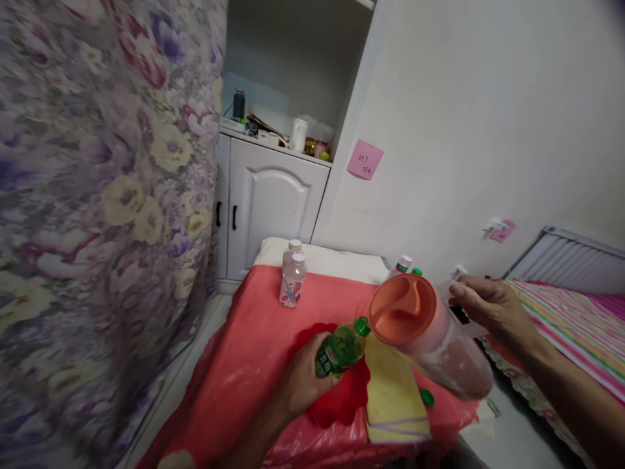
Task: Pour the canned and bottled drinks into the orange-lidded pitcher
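My left hand (305, 378) is wrapped round a green bottle (344, 348), tilted with its green neck up and to the right. The neck is close to the rim of a clear pitcher (454, 358) with an orange top (403, 309). My right hand (486, 303) is closed at the pitcher's far side, where its handle is hard to make out; the pitcher is tilted towards the bottle. Under the bottle is a red scalloped dish (336, 404). A yellow cloth (395, 397) lies to its right, with a green cap (426, 397) beside it.
Two clear bottles with white caps (291, 286) stand on the red-covered table (244, 352). Another white-capped bottle (403, 264) is behind the pitcher. A floral curtain (107, 195) hangs at left, a white cabinet (273, 202) stands behind, and a striped bed (576, 319) is at right.
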Available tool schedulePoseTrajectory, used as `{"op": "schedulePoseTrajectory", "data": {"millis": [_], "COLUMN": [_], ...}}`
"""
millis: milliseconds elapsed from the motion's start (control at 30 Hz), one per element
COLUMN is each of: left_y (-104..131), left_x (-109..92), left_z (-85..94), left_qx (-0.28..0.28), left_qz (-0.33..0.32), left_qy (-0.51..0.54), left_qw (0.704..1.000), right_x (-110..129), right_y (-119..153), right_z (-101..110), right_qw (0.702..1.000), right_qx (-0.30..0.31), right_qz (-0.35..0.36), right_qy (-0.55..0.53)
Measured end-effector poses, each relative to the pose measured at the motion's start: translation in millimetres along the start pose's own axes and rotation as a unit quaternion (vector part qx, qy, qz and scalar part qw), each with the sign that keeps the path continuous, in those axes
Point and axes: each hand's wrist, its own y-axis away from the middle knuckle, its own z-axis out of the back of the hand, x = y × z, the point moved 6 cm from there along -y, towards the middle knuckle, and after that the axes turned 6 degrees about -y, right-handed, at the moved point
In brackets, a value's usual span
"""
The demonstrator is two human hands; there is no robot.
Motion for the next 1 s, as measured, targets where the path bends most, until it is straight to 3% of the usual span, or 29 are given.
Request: {"op": "schedulePoseTrajectory", "data": {"millis": [133,300,567,800,1000], "left_y": [0.1,-0.4,-1.7,-1.9,-3.5], "left_x": [-1.5,-8.3,-5.7,-3.0,2.9], "left_z": [-0.6,10.4,20.4,15.0,13.8], "left_qx": [0.021,-0.003,-0.016,-0.020,-0.015], "left_qz": [0.020,0.039,0.049,0.075,0.090], "left_qy": [-0.021,0.018,0.038,0.037,0.030], "left_qw": [0.999,0.999,0.998,0.996,0.995], "right_x": [-22.2,-58.4,-115.9,-146.8,-165.4], "right_y": [3.4,12.9,33.6,49.7,67.4], "right_z": [3.6,7.5,-8.1,-23.1,-32.5], "right_qw": [0.998,0.985,0.929,0.896,0.896], "right_qx": [-0.027,-0.099,-0.216,-0.300,-0.320], "right_qz": [-0.026,-0.058,-0.077,-0.073,-0.066], "right_qy": [-0.050,-0.131,-0.291,-0.320,-0.301]}}
